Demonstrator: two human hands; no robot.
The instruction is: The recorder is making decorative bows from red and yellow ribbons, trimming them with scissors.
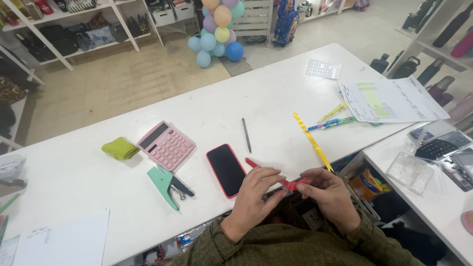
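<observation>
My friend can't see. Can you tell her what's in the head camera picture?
Two hands, left hand and right hand, fold a red ribbon over a white counter. Nearby lie a phone, pink calculator, green stapler and yellow ribbon.

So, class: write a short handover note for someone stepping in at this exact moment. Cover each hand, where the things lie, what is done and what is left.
Left hand: pinches one end of a red ribbon at the near edge of the white counter.
Right hand: grips the ribbon's other end, bunched between the fingers.
On the counter: yellow ribbon lying loose, red-cased phone, grey pen, pink calculator, green stapler.
Done: red ribbon partly folded.
Left: no finished shape yet; yellow ribbon untouched.
</observation>
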